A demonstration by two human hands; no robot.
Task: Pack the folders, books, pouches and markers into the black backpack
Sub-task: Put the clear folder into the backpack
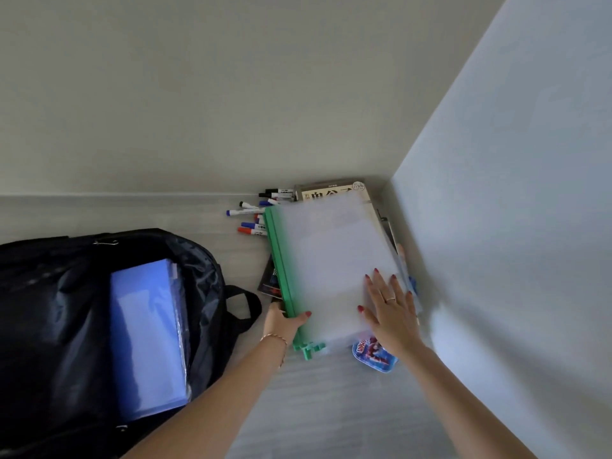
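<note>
The worktop (314,409) is pale and runs across the bottom of the frame, up to a wall at the back and a white panel on the right.

The black backpack (49,309) lies at the lower left with its mouth wide open. A blue folder (145,339) is already inside it, so the packing has started but is far from done.

In the middle of the frame is a pile. On top is a clear folder with a green edge (331,260). It looks like two of them, one on the other. Under it is a book with big letters (334,190) at the back, and a dark book (269,283) peeks out on the left. A blue and red pouch (372,354) sticks out at the near end.

The markers (255,215) lie in a loose bunch just left of the pile's far end, near the wall.

The left hand (284,324) has its grip on the near green edge, thumb on top and fingers tucked under. The right hand (392,308) lies flat and open on the clear cover, holding nothing.

The step in hand looks like picking up the green-edged folder. Next it should lift clear of the pile, swing left and slide in beside the blue one, without dragging the books along.
</note>
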